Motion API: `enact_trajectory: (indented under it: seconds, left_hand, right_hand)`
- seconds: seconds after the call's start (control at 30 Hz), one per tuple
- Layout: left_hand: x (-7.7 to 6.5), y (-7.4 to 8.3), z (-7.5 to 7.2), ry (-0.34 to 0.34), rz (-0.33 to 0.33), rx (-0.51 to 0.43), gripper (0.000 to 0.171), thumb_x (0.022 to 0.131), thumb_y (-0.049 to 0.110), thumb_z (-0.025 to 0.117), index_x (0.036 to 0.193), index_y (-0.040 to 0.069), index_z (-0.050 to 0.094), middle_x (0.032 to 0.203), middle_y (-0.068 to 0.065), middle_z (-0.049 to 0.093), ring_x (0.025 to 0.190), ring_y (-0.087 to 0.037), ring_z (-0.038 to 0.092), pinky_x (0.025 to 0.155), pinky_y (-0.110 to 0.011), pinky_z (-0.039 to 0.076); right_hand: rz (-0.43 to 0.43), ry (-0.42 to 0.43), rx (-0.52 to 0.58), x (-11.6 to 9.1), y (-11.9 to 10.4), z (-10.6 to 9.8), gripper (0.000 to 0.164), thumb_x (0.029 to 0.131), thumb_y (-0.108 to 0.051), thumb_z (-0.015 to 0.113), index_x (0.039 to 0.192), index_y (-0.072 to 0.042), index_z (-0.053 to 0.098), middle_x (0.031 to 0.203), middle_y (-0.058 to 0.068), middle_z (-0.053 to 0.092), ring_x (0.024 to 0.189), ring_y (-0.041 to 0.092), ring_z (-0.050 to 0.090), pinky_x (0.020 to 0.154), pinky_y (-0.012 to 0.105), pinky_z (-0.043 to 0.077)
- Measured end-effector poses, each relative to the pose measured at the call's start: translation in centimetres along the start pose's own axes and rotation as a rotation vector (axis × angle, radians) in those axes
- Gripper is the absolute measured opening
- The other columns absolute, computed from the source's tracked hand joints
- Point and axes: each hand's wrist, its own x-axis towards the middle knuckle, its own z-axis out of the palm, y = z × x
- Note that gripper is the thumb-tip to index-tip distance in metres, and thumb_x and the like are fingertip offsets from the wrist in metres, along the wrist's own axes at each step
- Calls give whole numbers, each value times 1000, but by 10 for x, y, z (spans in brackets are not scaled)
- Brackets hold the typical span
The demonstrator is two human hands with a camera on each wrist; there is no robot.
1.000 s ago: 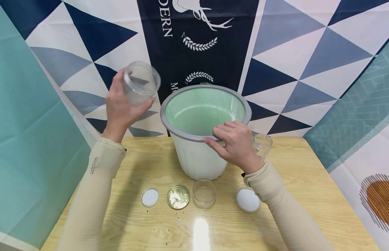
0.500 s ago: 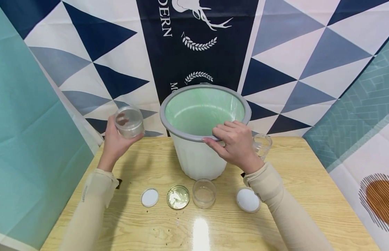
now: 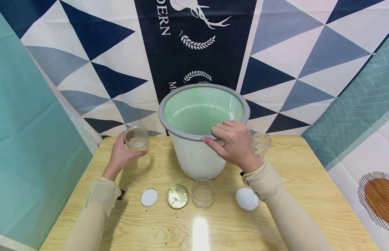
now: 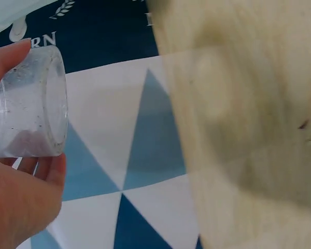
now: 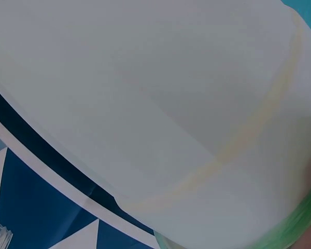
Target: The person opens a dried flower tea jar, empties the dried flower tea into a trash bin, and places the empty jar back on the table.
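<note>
My left hand grips a clear plastic jar at the table's back left, thumb on one side and fingers round the other. In the left wrist view the jar has small dark specks on its wall. My right hand grips the grey rim of a white trash can lined with a green bag. The right wrist view is mostly filled by the can's pale wall.
Along the front lie a small white lid, a gold-toned lid, a clear open jar and a larger white lid. Another clear jar stands behind my right wrist. Dark crumbs dot the wooden table; a patterned cloth hangs behind.
My left hand has brought the clear jar down from beside the trash can's rim to near the table's back left. The right hand has kept its hold on the rim.
</note>
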Motion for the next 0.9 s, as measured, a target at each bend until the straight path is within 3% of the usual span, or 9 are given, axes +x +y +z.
enact_trajectory:
  seconds: [0.3, 0.67, 0.8, 0.9]
  left_hand:
    - [-6, -19, 9, -52, -72, -1, 95, 69, 5, 93, 148, 0, 40, 145, -27, 51, 134, -44, 49, 115, -58, 39]
    - [-12, -24, 13, -98, -76, -6, 95, 69, 5, 93, 148, -2, 39, 146, -28, 51, 136, -44, 49, 114, -58, 41]
    - [-15, -25, 13, -114, -75, -30, 94, 70, 6, 93, 148, -1, 40, 147, -28, 50, 136, -44, 48, 114, -59, 41]
    - [-18, -27, 15, -128, -84, -37, 94, 70, 5, 93, 148, -1, 40, 148, -28, 50, 137, -44, 48, 114, -59, 41]
  right_hand:
    - [0, 4, 0, 1, 0, 1, 59, 106, -58, 45, 64, -17, 43, 56, -5, 40, 53, 16, 38, 53, 32, 30]
    - [11, -2, 3, 1, -2, 1, 59, 106, -58, 45, 64, -16, 45, 56, -5, 44, 53, 16, 39, 53, 32, 30]
    - [34, -19, -23, 0, -5, -1, 59, 106, -58, 43, 70, -14, 57, 63, -2, 54, 59, 20, 46, 56, 35, 37]
    - [45, -7, -54, 0, -10, -1, 58, 107, -56, 43, 89, -10, 72, 82, 4, 67, 77, 28, 59, 72, 42, 50]
